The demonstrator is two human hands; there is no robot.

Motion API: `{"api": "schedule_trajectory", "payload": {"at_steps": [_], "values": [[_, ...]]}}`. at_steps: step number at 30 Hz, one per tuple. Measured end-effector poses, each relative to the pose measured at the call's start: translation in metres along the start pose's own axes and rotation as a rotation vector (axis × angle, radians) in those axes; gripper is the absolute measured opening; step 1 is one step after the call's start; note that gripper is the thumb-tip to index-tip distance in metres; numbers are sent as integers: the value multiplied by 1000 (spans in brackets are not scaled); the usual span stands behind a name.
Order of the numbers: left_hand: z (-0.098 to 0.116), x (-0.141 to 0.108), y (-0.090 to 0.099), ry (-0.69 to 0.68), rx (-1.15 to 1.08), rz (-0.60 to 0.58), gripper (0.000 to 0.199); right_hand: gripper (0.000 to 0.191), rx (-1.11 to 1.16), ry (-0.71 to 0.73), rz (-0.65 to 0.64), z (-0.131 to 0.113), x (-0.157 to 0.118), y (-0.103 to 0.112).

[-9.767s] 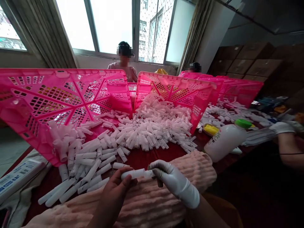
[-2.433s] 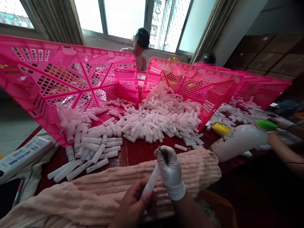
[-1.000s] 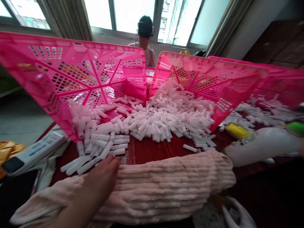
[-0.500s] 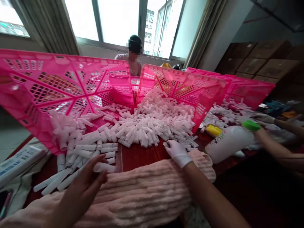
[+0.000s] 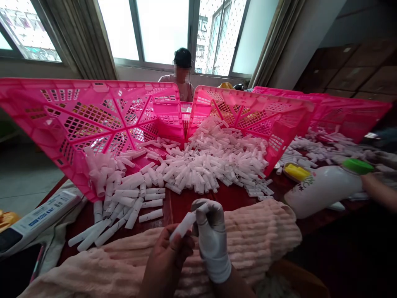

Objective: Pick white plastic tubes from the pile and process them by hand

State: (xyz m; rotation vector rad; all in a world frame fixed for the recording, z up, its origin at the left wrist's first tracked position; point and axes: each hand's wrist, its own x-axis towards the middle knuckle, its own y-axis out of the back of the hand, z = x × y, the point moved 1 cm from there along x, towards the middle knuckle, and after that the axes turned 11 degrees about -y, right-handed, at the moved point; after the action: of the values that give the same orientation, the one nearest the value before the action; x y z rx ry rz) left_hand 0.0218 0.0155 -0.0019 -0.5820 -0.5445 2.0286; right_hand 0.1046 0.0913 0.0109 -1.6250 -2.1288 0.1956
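Observation:
My bare left hand (image 5: pixel 173 252) grips a white translucent tube (image 5: pixel 183 226) over the pink ribbed cloth (image 5: pixel 257 231). Touching the tube's upper end is my right hand (image 5: pixel 211 236), in a white glove, its fingers curled around a small whitish piece (image 5: pixel 203 208). How the two pieces meet is hidden by the fingers. A large heap of similar white tubes (image 5: pixel 198 165) lies in front of the hands, spilling from pink baskets tipped on their sides. More tubes (image 5: pixel 124 200) are scattered on the left of the red table (image 5: pixel 182 203).
Pink baskets (image 5: pixel 124 111) stand along the back. A white bottle with a green cap (image 5: pixel 325 188) and a yellow item in a dish (image 5: pixel 296 171) are at the right, beside another person's arm (image 5: pixel 381 194). A long box (image 5: pixel 46 215) lies left. A person (image 5: pixel 182 74) sits opposite.
My left hand has moved right with its tube. My gloved right hand has come back from the heap's edge to meet it. The view has shifted, and the bottle appears further right.

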Motion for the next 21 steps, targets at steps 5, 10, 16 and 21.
{"api": "schedule_trajectory", "payload": {"at_steps": [5,10,16,21], "values": [[-7,-4,1,-109,365,-344,41,41,90,-108,-251,-3,3,9],[0,-1,7,-318,693,-291,27,41,259,-279,-245,15,-9,12],[-2,-4,10,-456,889,-249,23,35,313,-229,-169,21,-22,7],[-4,-6,0,-342,905,-495,26,38,173,-327,-147,20,-32,15]]}}
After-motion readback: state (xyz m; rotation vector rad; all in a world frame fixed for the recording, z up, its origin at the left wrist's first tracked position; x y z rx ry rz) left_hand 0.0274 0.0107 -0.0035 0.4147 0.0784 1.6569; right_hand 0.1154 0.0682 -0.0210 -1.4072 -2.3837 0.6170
